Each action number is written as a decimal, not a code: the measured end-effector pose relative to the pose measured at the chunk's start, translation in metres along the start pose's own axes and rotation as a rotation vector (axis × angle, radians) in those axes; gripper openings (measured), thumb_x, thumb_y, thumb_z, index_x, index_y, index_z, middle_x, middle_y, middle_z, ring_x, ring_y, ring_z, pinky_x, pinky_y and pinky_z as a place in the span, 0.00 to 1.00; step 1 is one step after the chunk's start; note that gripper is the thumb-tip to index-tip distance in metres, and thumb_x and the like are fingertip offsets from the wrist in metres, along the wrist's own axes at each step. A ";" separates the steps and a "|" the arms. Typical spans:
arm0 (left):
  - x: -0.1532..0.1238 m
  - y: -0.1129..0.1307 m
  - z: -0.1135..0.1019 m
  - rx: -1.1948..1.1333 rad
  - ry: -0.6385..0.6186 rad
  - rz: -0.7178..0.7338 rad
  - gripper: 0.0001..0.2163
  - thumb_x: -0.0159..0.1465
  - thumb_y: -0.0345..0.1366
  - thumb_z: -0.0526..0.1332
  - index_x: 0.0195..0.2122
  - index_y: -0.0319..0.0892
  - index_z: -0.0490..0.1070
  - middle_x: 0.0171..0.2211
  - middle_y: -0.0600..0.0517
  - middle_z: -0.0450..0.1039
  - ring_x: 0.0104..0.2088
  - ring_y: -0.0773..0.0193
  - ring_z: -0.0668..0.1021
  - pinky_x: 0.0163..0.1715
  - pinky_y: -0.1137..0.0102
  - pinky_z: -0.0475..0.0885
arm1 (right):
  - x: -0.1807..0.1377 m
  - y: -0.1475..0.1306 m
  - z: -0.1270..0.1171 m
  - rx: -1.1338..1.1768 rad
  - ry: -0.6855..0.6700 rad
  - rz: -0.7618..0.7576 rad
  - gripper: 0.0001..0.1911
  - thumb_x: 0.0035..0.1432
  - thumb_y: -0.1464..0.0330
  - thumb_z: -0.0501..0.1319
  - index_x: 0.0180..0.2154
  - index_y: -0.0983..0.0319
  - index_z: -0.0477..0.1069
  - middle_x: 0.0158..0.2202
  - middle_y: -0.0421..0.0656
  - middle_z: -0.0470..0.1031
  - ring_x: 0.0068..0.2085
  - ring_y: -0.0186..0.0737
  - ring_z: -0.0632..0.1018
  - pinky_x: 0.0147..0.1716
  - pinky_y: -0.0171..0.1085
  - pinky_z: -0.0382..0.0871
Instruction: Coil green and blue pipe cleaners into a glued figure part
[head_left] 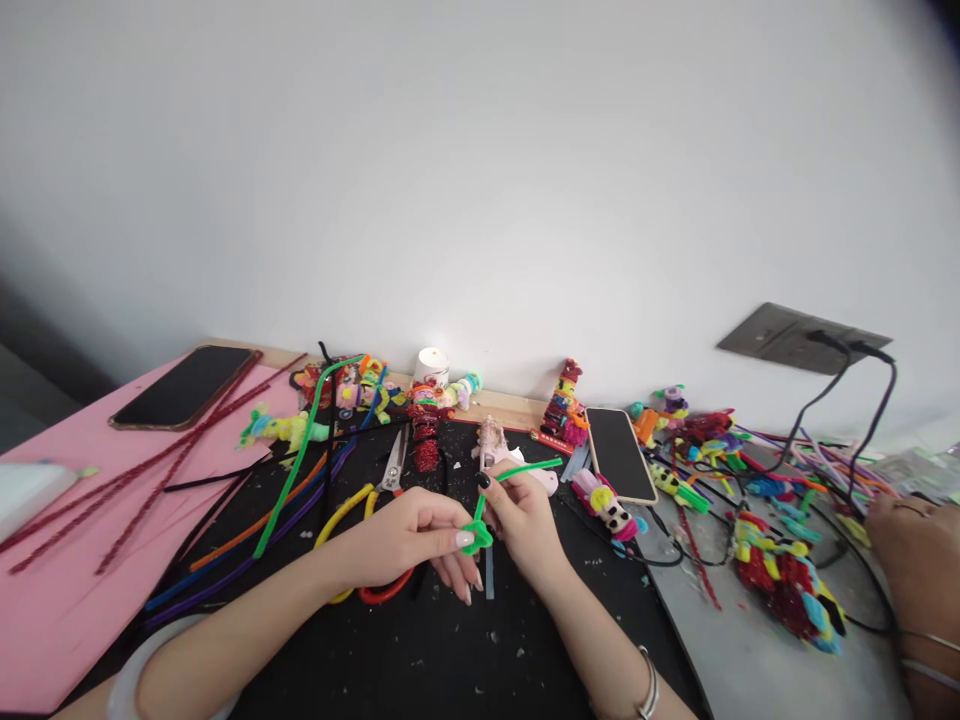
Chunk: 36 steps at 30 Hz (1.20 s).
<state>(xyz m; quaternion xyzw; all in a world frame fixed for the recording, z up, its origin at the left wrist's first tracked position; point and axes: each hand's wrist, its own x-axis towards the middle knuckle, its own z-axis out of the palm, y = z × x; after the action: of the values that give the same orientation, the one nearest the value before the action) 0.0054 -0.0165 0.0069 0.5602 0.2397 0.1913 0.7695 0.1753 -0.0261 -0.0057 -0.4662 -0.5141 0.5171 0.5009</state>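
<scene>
Between my hands is a green pipe cleaner [475, 537], its lower end coiled into a small loop. My left hand [431, 540] pinches that looped end between thumb and finger. My right hand [523, 515] grips the stem, and the loose tip sticks out up and to the right. Behind my right hand stands a pale pink hot glue gun [495, 445], partly hidden. Scissors [392, 465] with a yellow and red handle lie beside my left wrist. A red tinsel figure [426, 430] is just beyond them.
Loose pipe cleaners [296, 480] and a phone [184, 388] lie left on pink sheets [67, 600]. Another phone [621, 455], fuzzy dolls [787, 580] and cables [874, 420] from a wall socket [780, 335] are right. Another person's hand [911, 540] reaches in at the right edge.
</scene>
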 end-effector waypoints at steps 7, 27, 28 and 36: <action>0.000 -0.001 -0.002 -0.010 -0.007 0.005 0.10 0.61 0.40 0.59 0.30 0.38 0.67 0.29 0.47 0.79 0.27 0.61 0.81 0.31 0.67 0.74 | 0.000 0.002 -0.001 0.129 -0.015 0.065 0.14 0.55 0.58 0.60 0.27 0.62 0.62 0.14 0.32 0.60 0.14 0.26 0.56 0.13 0.28 0.45; 0.007 -0.003 -0.001 -0.260 0.405 0.056 0.10 0.58 0.33 0.64 0.41 0.39 0.70 0.34 0.48 0.78 0.35 0.62 0.81 0.35 0.73 0.75 | -0.006 0.002 0.002 0.044 0.011 -0.002 0.12 0.59 0.62 0.56 0.24 0.55 0.66 0.17 0.37 0.64 0.17 0.31 0.62 0.15 0.35 0.52; 0.007 -0.003 0.000 -0.311 0.428 0.040 0.10 0.57 0.32 0.64 0.40 0.38 0.71 0.35 0.48 0.78 0.35 0.62 0.81 0.35 0.73 0.75 | -0.006 0.002 0.002 0.046 0.020 -0.039 0.11 0.59 0.62 0.56 0.24 0.55 0.67 0.17 0.38 0.65 0.17 0.31 0.63 0.14 0.35 0.52; 0.010 -0.007 0.001 -0.553 0.499 -0.029 0.08 0.56 0.24 0.64 0.37 0.36 0.75 0.35 0.47 0.78 0.35 0.66 0.79 0.37 0.76 0.75 | -0.006 0.001 0.003 0.045 -0.017 -0.061 0.06 0.55 0.65 0.61 0.25 0.53 0.68 0.17 0.38 0.66 0.16 0.31 0.63 0.13 0.37 0.49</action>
<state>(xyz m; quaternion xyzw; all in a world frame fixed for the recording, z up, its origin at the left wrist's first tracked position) 0.0141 -0.0142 -0.0012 0.2639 0.3673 0.3686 0.8121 0.1723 -0.0327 -0.0066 -0.4346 -0.5205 0.5171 0.5223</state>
